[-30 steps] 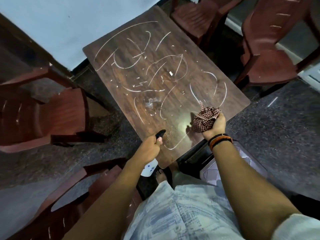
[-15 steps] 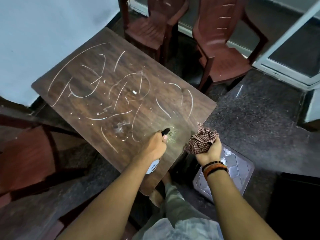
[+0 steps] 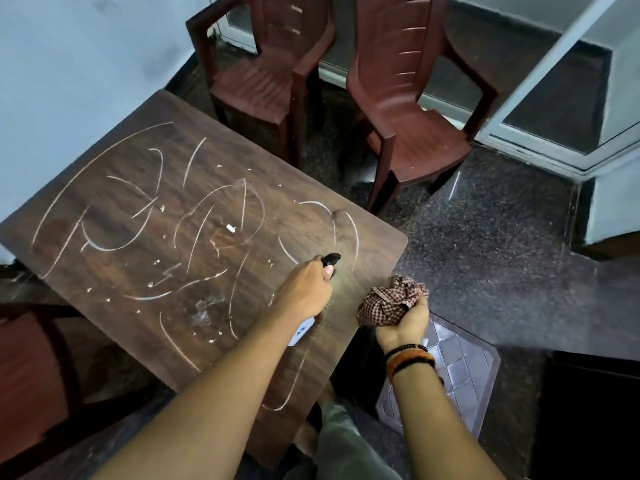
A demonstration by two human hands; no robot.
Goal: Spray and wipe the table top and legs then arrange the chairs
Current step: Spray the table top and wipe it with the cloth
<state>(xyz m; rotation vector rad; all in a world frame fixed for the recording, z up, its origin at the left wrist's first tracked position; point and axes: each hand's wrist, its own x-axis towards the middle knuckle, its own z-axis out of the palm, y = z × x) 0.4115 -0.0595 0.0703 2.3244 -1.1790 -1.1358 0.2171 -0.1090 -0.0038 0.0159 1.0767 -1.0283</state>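
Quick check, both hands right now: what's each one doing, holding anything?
Left hand: closed around a spray bottle, nozzle pointing over the table top.
Right hand: closed on a bunched checkered cloth, held just off the table's edge.

Worktop: a dark wood-grain top [image 3: 114, 216] with rounded corners is seen from above, set at a slant, its left side close to a pale wall.
Marks: white chalk-like curves and strokes [image 3: 104, 247] are spread over most of the surface.
Crumbs: small white bits [image 3: 230, 228] are scattered near the middle.
Smear: a pale smudged patch [image 3: 202, 311] is seen toward the near edge.
Floor: dark speckled stone [image 3: 485, 244] is seen on the right of the worktop.
On the floor: two reddish-brown plastic chairs [image 3: 412, 109] are stood past the far corner, and a tiled mat [image 3: 460, 368] is laid by the near right side.
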